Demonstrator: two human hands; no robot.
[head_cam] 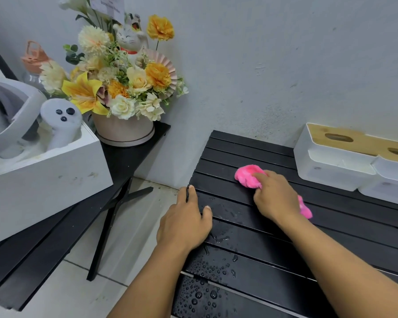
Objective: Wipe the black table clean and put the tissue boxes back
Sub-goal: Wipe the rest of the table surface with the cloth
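A black slatted table (244, 148) runs from the wall toward me, with water drops beading on its near slats. My right hand (275, 196) presses a pink cloth (247, 175) onto the middle slats; the cloth sticks out ahead of my fingers and behind my wrist. My left hand (186, 222) lies flat on the table's left edge, fingers curled over the rim, holding nothing else. Two white tissue boxes with wooden lids stand at the table's far right by the wall: one (331, 157) fully in view, the other (393, 180) cut off by the frame edge.
A second black table (129, 157) on the left carries a flower arrangement (122, 88) in a pink pot and a white box (48, 177) holding a headset and a controller. Tiled floor (133, 226) shows between the tables. A grey wall (262, 65) backs both.
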